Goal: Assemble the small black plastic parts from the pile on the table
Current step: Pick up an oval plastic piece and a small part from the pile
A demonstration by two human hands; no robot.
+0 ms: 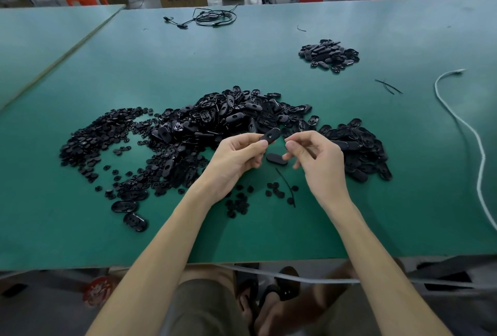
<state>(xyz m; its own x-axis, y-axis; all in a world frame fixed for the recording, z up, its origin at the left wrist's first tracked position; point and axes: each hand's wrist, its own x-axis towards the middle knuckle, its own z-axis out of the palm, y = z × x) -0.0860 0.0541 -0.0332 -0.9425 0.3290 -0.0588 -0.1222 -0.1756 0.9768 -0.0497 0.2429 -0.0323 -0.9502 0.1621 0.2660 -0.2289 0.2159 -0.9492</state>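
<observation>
A big pile of black oval shells (242, 115) covers the middle of the green table (295, 228), with a spread of small round black pieces (107, 133) to its left. My left hand (236, 158) pinches one oval shell (270, 135) between thumb and fingers, just above the table. My right hand (314, 155) is close beside it with fingers curled; whether it holds a small piece I cannot tell. Another oval shell (277, 158) lies flat on the table between my hands.
A smaller heap of black oval parts (329, 55) sits at the far right. A white cable (462, 125) snakes along the right side, black wires (212, 18) lie at the back. Loose round pieces (239, 205) lie near my wrists. Boxes and red stools stand beyond the table.
</observation>
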